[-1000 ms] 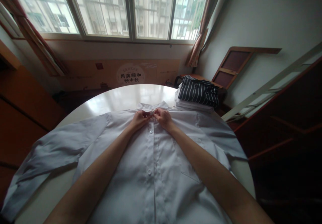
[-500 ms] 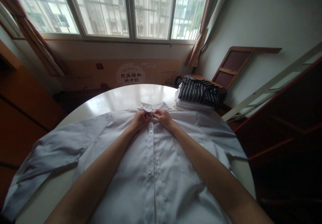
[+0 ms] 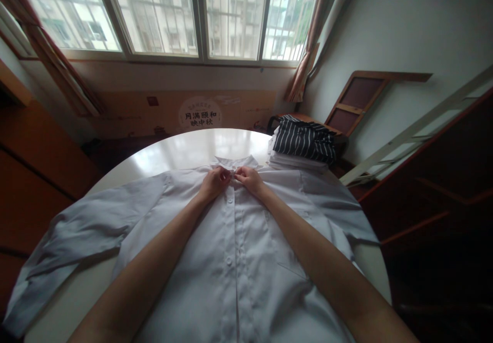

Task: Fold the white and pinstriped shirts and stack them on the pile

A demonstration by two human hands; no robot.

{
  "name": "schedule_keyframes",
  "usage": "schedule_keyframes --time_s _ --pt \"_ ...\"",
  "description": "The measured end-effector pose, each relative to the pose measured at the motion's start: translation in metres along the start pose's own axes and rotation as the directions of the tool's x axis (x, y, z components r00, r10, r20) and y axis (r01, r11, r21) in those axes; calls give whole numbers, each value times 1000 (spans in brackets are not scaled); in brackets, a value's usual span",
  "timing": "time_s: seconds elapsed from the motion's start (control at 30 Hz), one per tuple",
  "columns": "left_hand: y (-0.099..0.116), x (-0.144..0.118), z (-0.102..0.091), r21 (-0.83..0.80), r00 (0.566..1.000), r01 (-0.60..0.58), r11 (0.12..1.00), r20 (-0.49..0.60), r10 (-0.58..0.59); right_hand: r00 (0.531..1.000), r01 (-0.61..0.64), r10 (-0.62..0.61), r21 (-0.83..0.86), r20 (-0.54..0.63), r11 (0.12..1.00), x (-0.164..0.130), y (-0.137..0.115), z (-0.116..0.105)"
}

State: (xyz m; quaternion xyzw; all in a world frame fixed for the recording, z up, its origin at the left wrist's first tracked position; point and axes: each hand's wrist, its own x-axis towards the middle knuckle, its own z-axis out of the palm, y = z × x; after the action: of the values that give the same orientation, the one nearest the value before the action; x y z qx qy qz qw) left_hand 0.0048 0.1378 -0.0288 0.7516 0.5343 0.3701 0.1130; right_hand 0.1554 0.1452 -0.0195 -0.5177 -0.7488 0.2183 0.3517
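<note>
Tabletop [image 3: 173, 149] separates shirt collar [image 3: 248, 162] from far edge.

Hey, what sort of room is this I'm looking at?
Probably a room in a home: a wide window with tied-back curtains, a white shirt spread over a rounded table, and folded clothes stacked near the table's far edge.

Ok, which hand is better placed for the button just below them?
Probably the left hand: it is close above the button, on the same side of the front opening of the white shirt. The right hand is across the opening, farther off. Both pinch near the collar.
</note>
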Motion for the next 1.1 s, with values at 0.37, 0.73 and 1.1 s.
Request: schedule_keyframes --time_s 0.37,0.73,1.1 --pt "4 0 -6 15 997 -33 999 -69 34 988 45 -66 -147 -137 988 -8 -10 -2" --pt "-5 2 -1 -47 986 -130 990 -111 124 989 15 -69 -377 -130 926 -18 -21 -3" --pt "-7 4 0 -72 997 -46 996 -67 41 995 -25 -32 -540 -96 841 -24 -36 -5"
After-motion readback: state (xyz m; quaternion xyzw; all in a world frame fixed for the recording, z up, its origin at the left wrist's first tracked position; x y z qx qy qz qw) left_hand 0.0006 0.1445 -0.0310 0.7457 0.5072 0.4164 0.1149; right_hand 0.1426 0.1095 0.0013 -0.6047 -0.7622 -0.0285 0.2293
